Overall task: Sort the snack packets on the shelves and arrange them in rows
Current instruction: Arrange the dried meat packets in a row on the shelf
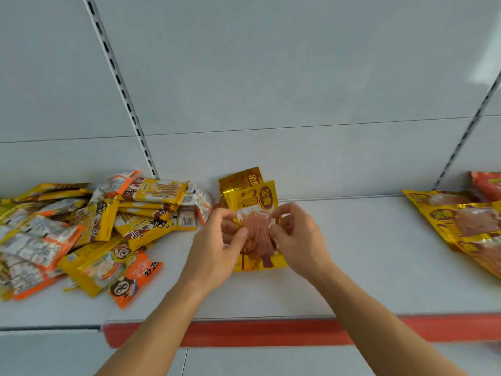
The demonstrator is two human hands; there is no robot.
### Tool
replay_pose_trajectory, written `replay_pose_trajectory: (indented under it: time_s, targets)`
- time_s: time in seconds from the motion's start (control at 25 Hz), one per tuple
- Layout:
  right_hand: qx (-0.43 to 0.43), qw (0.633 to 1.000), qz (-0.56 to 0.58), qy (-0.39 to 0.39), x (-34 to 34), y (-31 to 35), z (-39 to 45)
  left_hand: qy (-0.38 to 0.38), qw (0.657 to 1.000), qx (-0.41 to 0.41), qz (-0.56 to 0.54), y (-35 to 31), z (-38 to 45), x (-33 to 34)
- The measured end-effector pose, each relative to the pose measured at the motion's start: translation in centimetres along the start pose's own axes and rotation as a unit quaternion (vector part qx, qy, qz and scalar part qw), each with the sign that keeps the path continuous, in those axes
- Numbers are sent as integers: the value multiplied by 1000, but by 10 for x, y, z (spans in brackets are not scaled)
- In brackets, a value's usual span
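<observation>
A gold packet with a clear window of pinkish meat (256,202) stands tilted near the back of the white shelf (352,253). A second gold packet (241,179) leans behind it against the back wall. My left hand (217,245) pinches the front packet's left side, and my right hand (295,237) pinches its right side. Both hands have curled fingers on the wrapper. A jumbled heap of yellow and orange snack packets (89,226) lies on the shelf to the left.
Several more gold packets (461,223) lie at the right edge, with an orange-red packet (486,184) behind them. The shelf's front edge carries a red strip (271,332). Slotted uprights (122,88) run up the white back wall.
</observation>
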State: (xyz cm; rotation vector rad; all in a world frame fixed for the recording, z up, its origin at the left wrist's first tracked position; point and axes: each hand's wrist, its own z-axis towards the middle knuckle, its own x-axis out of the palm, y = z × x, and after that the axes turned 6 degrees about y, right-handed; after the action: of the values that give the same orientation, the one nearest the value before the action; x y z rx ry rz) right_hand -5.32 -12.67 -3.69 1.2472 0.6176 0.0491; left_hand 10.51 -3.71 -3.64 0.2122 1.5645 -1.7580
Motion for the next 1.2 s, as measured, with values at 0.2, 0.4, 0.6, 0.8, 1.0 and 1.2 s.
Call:
replay_pose_trajectory:
  time_s: [0.2, 0.4, 0.6, 0.8, 1.0, 1.2]
  targets:
    - [4, 984, 177, -15, -45, 26, -5, -11, 908, -118, -403, -35, 20, 5]
    - [32, 979, 195, -43, -77, 13, -13, 110, 831, -170, -518, -58, 26, 28]
    - [97, 953, 286, -5, -98, -8, -33, 84, 843, -165, -505, -79, 36, 65]
    - [102, 959, 263, -27, -155, -39, -41, 142, 844, -159, -492, -99, 48, 94]
    - [140, 973, 186, -12, -229, -56, -27, 91, 892, -157, -413, -102, 74, 122]
    - [134, 981, -48, -134, -272, -74, 24, 102, 923, -139, -343, -105, 86, 151]
